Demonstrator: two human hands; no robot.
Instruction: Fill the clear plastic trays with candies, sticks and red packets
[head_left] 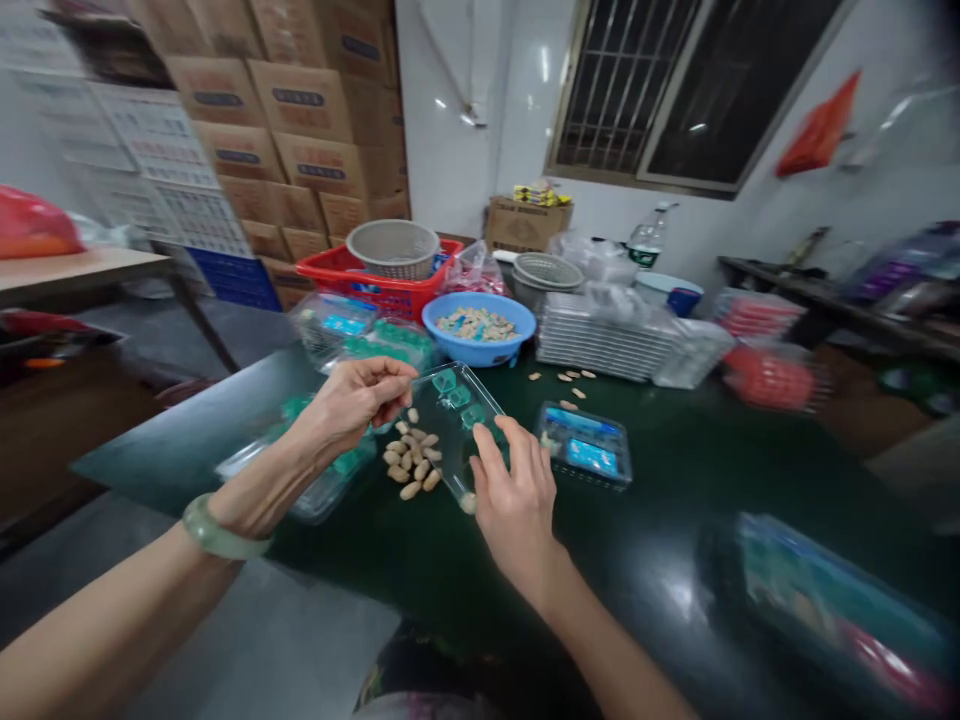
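A clear plastic tray [441, 445] is tilted between my hands, with small green cups [455, 397] along its far side. My left hand [364, 400] is closed in a pinch at the tray's far left corner; a pale green bangle [225, 530] circles that wrist. My right hand [517, 485] grips the tray's right edge, its fingers bent over the rim. Unshelled peanuts [409, 462] lie in a loose pile on the dark green table, beside and partly behind the tray. One pale piece shows at the tray's near corner, too small to name.
A packed clear box [589, 450] with blue packets sits right of my right hand. Behind stand a blue basin [480, 352] of peanuts, a red basket [390, 292] and stacked clear trays [596, 340]. Green-filled packs [322, 490] lie left; a blurred pack [840, 610] lies near right.
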